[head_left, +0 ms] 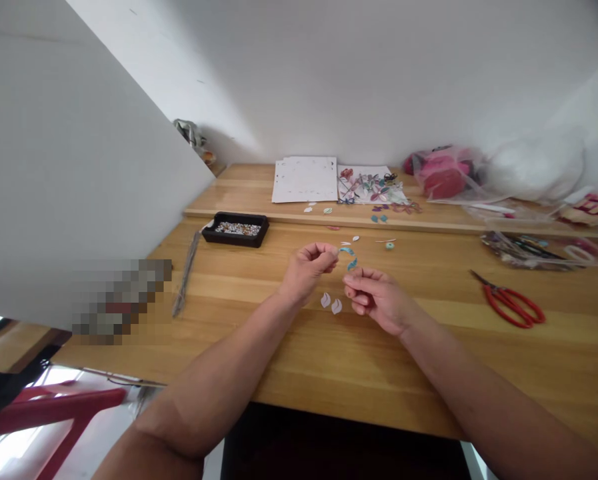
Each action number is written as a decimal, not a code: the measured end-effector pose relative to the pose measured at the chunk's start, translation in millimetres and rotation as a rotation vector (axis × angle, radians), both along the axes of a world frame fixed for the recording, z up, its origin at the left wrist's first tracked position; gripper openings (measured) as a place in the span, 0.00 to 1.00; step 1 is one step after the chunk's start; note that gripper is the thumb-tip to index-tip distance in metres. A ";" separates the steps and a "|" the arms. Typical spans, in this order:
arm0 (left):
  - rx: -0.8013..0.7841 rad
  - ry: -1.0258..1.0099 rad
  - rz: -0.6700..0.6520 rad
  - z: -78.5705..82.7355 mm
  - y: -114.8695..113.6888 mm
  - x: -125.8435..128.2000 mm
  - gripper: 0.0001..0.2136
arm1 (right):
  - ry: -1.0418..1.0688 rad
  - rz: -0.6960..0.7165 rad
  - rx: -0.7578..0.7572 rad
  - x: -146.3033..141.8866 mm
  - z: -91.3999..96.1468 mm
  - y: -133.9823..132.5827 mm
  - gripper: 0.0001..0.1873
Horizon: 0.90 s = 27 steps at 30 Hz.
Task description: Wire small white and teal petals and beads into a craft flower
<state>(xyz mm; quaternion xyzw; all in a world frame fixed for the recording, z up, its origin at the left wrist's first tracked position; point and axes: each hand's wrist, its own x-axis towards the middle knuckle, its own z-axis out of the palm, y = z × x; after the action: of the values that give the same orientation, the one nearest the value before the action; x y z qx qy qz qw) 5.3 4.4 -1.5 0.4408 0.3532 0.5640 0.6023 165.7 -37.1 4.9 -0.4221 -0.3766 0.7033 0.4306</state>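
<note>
Between my two hands a thin, curved turquoise strip (pixel 349 254) bows upward just above the table. My left hand (pixel 311 267) pinches its left end between thumb and fingers. The other end sits in a pinch of my right hand (pixel 371 292). Whether the strip is thread, ribbon or wrapped wire is too small to tell. Below it, two pale lilac leaf-shaped pieces (pixel 331 303) lie on the wood. Beyond my hands are a small white leaf piece (pixel 355 238) and a little light-teal spool-like object (pixel 389 246).
Red-handled scissors (pixel 513 303) lie at right. A black tray of beads (pixel 236 229) and a bundle of thin wires (pixel 186 273) are at left. On the raised back ledge are white sheets (pixel 306 179), colourful flower pieces (pixel 371 185) and plastic bags (pixel 446 175).
</note>
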 end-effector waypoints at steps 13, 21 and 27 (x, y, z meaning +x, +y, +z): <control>0.066 0.344 -0.060 -0.5 -2.0 -2.9 0.11 | -0.862 -0.306 0.851 7.0 11.6 -10.3 0.06; 0.043 0.290 -0.360 -0.7 -8.2 -3.0 0.12 | -0.690 -0.301 0.646 19.7 9.7 9.4 0.10; 0.013 0.136 -0.255 3.7 -7.7 -0.9 0.13 | -0.345 -0.209 0.172 14.5 3.2 16.7 0.18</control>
<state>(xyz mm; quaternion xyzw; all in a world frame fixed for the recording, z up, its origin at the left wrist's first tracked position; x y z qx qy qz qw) 4.5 -3.3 2.2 0.5235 0.3306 0.4539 0.6408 180.3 -20.4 8.1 -0.5347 -0.4576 0.5375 0.4646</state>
